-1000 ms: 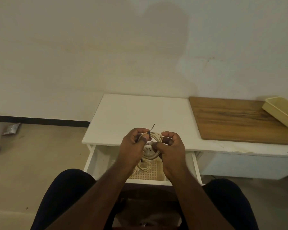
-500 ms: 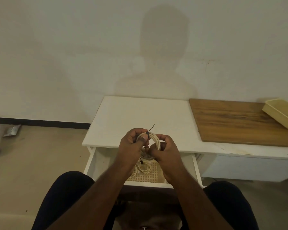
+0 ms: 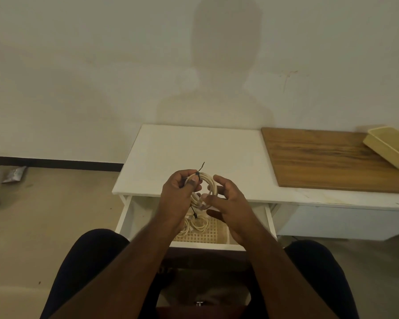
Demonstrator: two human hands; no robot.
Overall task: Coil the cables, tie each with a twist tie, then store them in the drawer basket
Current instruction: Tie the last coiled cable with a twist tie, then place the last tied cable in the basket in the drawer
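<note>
Cream coiled cable (image 3: 209, 184) pinched in left hand (image 3: 179, 192) fingers; right hand (image 3: 230, 201) fingers loosely spread beside it.

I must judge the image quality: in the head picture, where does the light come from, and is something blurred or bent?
Head view: a soft shadow of the person falls on the wall ahead, so the light likely comes from behind; the scene is dim and warm; the white tabletop and the floor line bend from the wide lens; the coiled cable and both hands look slightly soft.
</note>
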